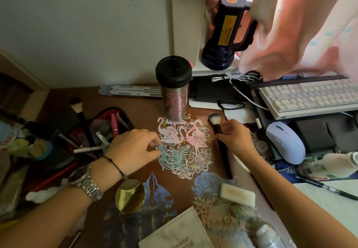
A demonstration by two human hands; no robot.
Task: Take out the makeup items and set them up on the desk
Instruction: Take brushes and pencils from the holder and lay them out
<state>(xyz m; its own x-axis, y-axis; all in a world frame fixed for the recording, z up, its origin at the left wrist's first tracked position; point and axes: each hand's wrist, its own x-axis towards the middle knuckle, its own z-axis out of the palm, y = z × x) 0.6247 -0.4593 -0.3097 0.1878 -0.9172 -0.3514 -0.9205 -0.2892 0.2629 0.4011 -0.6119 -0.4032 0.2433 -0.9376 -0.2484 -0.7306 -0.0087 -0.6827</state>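
At the far left I see an open makeup pouch [108, 129] lying on the brown table [135, 100], with a black-handled powder brush [80, 116], a pink tube [114, 124] and a white pencil [87, 149] sticking out of it. My left hand [133, 150], with a metal watch [85, 182] on its wrist, hovers just right of the pouch with loosely curled fingers, holding nothing. Below it a round gold compact [130, 195] lies on the table. Further back stands a tumbler [174, 91] with a black lid, on a flamingo paper cutout [184, 147]. My right hand [235, 136] grips a black makeup brush [220, 137] around its handle, white bristles pointing away from me. Near me lies a white eraser-like block [237, 191]. A keyboard [308, 96] and a pale mouse [284, 141] lie at the right.
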